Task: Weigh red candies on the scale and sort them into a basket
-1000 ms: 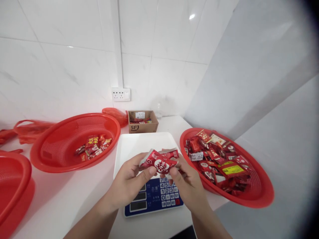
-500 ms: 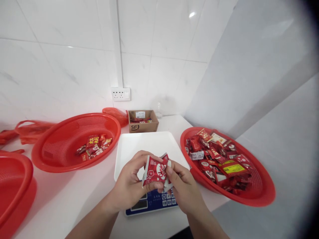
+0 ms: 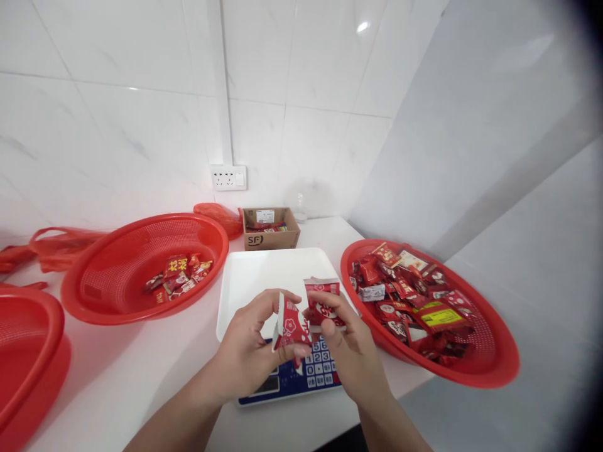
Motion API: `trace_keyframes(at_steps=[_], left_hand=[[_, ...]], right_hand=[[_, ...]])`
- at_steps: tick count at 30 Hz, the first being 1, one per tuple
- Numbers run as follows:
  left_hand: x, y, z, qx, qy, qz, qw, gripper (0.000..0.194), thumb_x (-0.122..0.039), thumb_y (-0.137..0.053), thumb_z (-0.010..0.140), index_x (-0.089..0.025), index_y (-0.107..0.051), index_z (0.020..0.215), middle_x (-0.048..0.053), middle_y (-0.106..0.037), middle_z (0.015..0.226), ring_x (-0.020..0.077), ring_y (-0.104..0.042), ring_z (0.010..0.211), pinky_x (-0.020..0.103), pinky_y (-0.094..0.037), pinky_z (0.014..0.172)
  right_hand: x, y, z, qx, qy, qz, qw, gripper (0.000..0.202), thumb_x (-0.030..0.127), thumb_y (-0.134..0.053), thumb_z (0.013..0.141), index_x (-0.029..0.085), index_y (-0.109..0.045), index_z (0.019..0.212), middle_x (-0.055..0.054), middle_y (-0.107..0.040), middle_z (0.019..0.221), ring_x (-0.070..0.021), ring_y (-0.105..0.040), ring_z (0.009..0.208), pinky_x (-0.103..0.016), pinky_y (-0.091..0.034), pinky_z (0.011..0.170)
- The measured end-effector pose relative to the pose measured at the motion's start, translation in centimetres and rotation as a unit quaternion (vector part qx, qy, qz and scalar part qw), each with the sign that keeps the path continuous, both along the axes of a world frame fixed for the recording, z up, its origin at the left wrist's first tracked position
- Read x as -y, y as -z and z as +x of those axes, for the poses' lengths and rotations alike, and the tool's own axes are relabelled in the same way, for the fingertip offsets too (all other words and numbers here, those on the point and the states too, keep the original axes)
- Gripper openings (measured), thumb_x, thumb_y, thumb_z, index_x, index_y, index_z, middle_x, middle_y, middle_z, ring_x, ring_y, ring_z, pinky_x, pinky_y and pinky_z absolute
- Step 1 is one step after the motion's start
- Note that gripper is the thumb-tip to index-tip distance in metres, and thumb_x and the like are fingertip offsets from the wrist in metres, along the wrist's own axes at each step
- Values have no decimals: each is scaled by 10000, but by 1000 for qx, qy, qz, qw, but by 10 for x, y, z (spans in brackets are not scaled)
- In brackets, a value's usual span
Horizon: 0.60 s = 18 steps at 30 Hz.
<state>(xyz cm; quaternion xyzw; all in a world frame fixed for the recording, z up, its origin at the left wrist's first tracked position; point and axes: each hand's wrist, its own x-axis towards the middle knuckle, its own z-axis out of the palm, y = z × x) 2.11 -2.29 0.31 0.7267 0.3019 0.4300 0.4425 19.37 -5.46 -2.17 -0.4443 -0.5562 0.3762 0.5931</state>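
My left hand (image 3: 249, 351) is closed on a red packet (image 3: 293, 323) with white edges and a flower print. Just to its right, my right hand (image 3: 351, 351) grips another red packet (image 3: 325, 301) between thumb and fingers. Both hands are over the front part of a scale, whose white tray (image 3: 264, 270) lies behind them. Part of the blue keypad panel (image 3: 301, 386) shows below and between the hands. A small red piece hangs under the left packet; what it belongs to I cannot make out.
To the right stands a red basket (image 3: 499, 351) full of mixed red packets. A red basket (image 3: 117, 257) with several packets is at the left, another (image 3: 28, 351) nearer. Behind the scale are a cardboard box (image 3: 277, 240) and a red bag (image 3: 219, 216).
The packets, overlapping before, are now held apart side by side. My right hand's packet has turned and come into fuller view, and more of the keypad shows.
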Motion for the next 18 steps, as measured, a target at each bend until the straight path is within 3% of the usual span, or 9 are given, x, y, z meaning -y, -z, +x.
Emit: trace_keyframes(at_steps=[4, 8, 11, 14, 18], left_hand=[[-2, 5, 4, -80, 2, 10, 997, 107, -189, -660, 818, -204, -559, 786, -19, -619, 769, 154, -577, 707, 247, -442, 649], [-1, 8, 8, -125, -2, 71, 990, 231, 15, -522, 722, -203, -544, 794, -7, -584, 817, 157, -555, 755, 243, -433, 659], [0, 8, 9, -123, 4, 90, 988, 306, 43, -477, 679, -205, -567, 834, 13, -588, 867, 171, -568, 798, 257, -455, 687], [1, 7, 9, -118, 12, 78, 990, 328, 48, -479, 665, -212, -582, 836, 21, -601, 911, 176, -577, 822, 263, -464, 702], [3, 5, 8, -122, 23, 49, 991, 266, -14, -577, 716, -216, -595, 889, 32, -614, 1002, 197, -585, 907, 285, -470, 766]], right_hand=[[5, 1, 4, 30, -24, 26, 999, 432, 570, -687, 802, 343, -678, 1169, -74, -581, 1205, -246, -659, 1017, -335, -584, 819], [7, -2, 4, 122, -19, 18, 992, 591, 559, -795, 686, 335, -670, 1219, -100, -514, 1343, -322, -540, 1238, -445, -496, 1004], [6, -4, 5, 171, -33, 20, 985, 679, 549, -836, 629, 315, -665, 1243, -112, -475, 1411, -336, -497, 1291, -462, -452, 1056], [4, -4, 5, 185, -31, 29, 982, 644, 530, -835, 641, 295, -686, 1221, -118, -464, 1433, -342, -498, 1290, -464, -435, 1072], [2, 1, 5, 120, -25, 27, 992, 507, 507, -802, 700, 284, -722, 1149, -116, -502, 1365, -304, -608, 1142, -390, -539, 938]])
